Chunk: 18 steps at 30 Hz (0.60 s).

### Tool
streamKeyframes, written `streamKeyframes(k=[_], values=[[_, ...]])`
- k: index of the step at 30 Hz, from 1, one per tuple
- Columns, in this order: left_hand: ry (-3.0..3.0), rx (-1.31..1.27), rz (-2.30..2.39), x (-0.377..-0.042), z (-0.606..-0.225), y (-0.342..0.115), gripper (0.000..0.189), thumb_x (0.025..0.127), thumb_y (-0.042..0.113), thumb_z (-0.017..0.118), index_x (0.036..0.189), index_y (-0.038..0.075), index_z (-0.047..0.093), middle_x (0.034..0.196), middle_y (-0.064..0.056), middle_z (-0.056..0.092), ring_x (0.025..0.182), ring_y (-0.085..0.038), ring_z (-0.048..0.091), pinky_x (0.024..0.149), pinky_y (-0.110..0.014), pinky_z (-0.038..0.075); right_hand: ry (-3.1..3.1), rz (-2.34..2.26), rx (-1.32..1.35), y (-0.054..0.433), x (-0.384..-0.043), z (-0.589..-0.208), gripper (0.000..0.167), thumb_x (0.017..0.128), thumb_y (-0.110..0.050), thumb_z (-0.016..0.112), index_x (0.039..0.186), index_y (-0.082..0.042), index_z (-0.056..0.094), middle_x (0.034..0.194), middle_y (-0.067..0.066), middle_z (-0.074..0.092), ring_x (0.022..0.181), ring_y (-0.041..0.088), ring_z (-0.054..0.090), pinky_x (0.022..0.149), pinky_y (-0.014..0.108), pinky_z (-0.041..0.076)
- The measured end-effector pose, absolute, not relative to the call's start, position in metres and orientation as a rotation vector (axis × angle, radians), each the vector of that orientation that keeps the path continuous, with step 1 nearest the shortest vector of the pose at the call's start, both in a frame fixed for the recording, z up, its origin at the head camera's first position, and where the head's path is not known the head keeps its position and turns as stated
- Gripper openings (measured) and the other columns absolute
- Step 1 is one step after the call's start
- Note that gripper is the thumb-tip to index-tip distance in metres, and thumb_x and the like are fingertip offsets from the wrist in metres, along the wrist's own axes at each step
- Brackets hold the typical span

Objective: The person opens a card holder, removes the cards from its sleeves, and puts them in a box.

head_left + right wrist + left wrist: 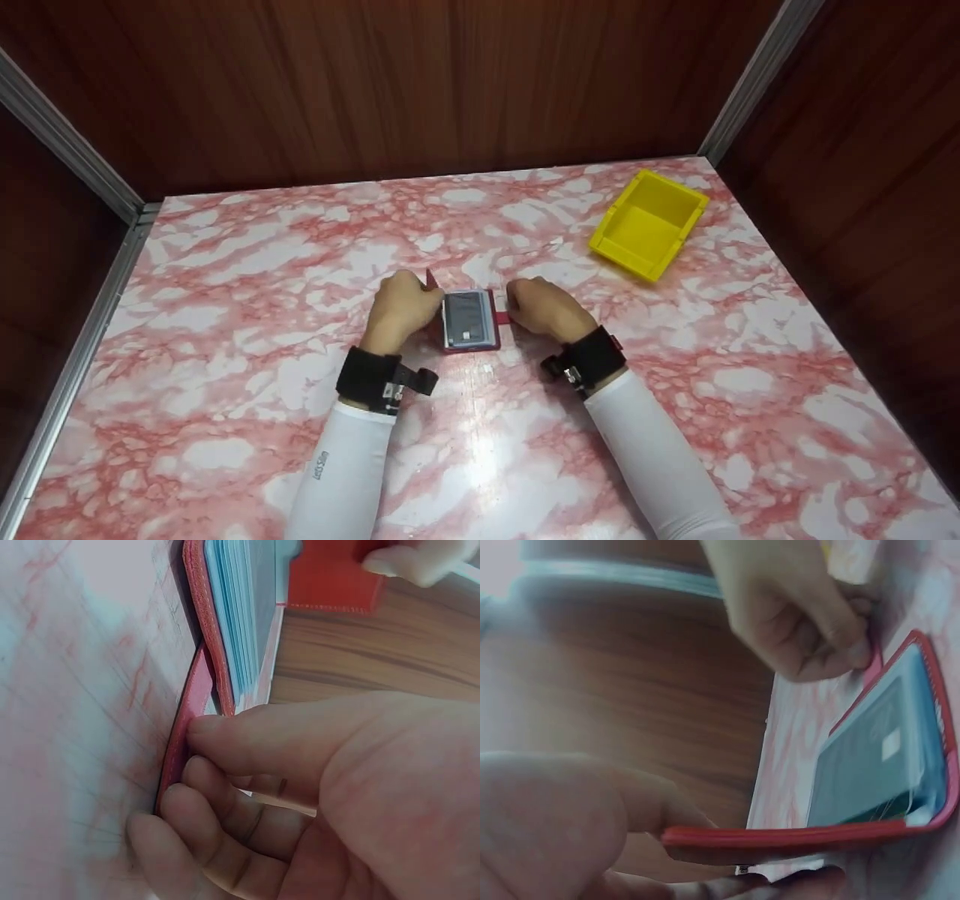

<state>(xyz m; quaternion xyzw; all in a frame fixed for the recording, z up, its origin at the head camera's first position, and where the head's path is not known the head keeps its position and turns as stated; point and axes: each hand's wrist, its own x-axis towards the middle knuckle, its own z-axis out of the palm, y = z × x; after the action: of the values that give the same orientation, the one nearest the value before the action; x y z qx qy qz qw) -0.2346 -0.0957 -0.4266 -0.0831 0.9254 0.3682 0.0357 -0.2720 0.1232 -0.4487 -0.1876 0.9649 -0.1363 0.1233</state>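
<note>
A small red card holder [474, 349] lies opened on the table, with clear plastic sleeves [238, 622] stacked inside. A dark card [465, 315] shows in the top sleeve. On its left side my left hand [403, 304] holds the red front cover [780, 840] raised, thumb on one face and fingers behind it. At the opposite side my right hand [546, 306] pinches the red closing strap [196, 690] between thumb and curled fingers, close to the tabletop. The strap stretches out flat from the holder's right edge.
A yellow plastic bin [646, 225] stands at the back right of the red-and-white marbled table [247, 330]. Dark wood-patterned panels [390, 90] with metal corner posts [757, 82] enclose the back and both sides.
</note>
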Motion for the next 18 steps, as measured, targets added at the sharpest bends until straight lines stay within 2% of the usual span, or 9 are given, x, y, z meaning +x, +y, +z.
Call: streamKeyframes(k=[6, 11, 14, 18], values=[[2.661, -0.272, 1.226, -0.245, -0.434, -0.127, 0.017, 0.082, 0.019, 0.062, 0.086, 0.003, 0.064, 0.085, -0.008, 0.064, 0.075, -0.018, 0.058, 0.061, -0.023, 0.047, 2.814, -0.397, -0.544, 0.123, -0.272, -0.449, 0.006, 0.085, -0.017, 0.057, 0.082, -0.012, 0.057, 0.074, 0.003, 0.059, 0.067, 0.019, 0.053, 0.056, 0.027, 0.042], [2.395, -0.383, 1.402, -0.246, -0.443, -0.143, 0.023, 0.083, 0.011, 0.066, 0.101, 0.000, 0.058, 0.098, -0.015, 0.065, 0.077, -0.020, 0.068, 0.064, -0.029, 0.058, 2.813, -0.393, -0.550, 0.122, -0.272, -0.448, 0.005, 0.085, -0.017, 0.056, 0.083, -0.012, 0.058, 0.076, 0.003, 0.060, 0.068, 0.018, 0.054, 0.057, 0.027, 0.043], [2.299, -0.448, 1.462, -0.246, -0.449, -0.148, 0.025, 0.082, 0.011, 0.068, 0.101, -0.001, 0.056, 0.100, -0.018, 0.065, 0.073, -0.023, 0.070, 0.067, -0.034, 0.060, 2.817, -0.391, -0.558, 0.122, -0.272, -0.449, 0.005, 0.085, -0.017, 0.056, 0.084, -0.012, 0.059, 0.077, 0.003, 0.060, 0.068, 0.018, 0.054, 0.058, 0.027, 0.043], [2.320, -0.496, 1.393, -0.245, -0.455, -0.151, 0.026, 0.079, 0.014, 0.072, 0.096, 0.001, 0.056, 0.097, -0.016, 0.065, 0.069, -0.022, 0.070, 0.068, -0.034, 0.059, 2.818, -0.395, -0.559, 0.122, -0.272, -0.449, 0.006, 0.085, -0.016, 0.056, 0.085, -0.011, 0.059, 0.077, 0.003, 0.060, 0.069, 0.018, 0.054, 0.059, 0.028, 0.043]])
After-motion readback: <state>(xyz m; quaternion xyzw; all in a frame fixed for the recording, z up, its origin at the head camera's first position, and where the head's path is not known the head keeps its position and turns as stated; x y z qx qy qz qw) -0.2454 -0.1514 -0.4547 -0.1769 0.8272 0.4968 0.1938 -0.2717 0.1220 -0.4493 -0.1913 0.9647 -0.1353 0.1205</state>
